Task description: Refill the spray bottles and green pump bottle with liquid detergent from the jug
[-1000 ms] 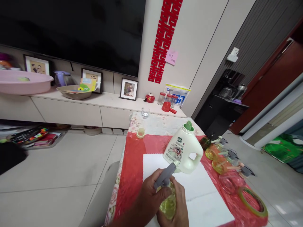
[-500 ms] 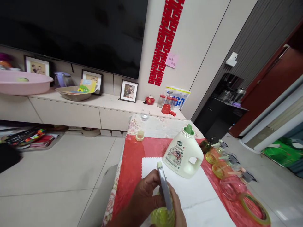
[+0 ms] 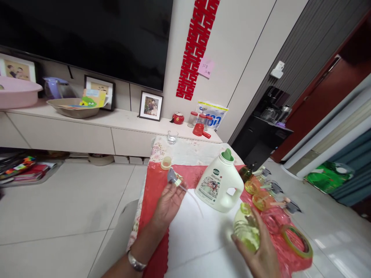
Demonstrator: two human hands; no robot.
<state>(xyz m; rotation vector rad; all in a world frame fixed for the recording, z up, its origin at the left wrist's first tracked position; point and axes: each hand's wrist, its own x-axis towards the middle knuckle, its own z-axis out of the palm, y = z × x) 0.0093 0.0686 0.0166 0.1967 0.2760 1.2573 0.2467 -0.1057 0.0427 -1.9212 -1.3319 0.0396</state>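
Note:
In my left hand (image 3: 171, 202) is a grey spray head (image 3: 174, 177), with its thin clear dip tube (image 3: 195, 199) trailing to the right over the white cloth (image 3: 197, 241). My right hand (image 3: 259, 243) grips a yellow-green clear bottle (image 3: 246, 227) whose top is uncovered. Between and beyond my hands stands a cream detergent jug (image 3: 218, 185), upright, with a green spout (image 3: 228, 154) in its mouth. A small pale cap (image 3: 166, 163) sits on the red covering, beyond my left hand.
Along the table's right edge stand several coloured spray bottles (image 3: 262, 199) and a roll of tape (image 3: 297, 241). A glass cup (image 3: 172, 137) sits at the far edge. Behind is a low cabinet (image 3: 87, 131) with photo frames and red-lidded jars (image 3: 192, 119).
The spray head has come off the bottle. My left hand has moved away to the upper left with it, while my right hand has carried the bottle to the right.

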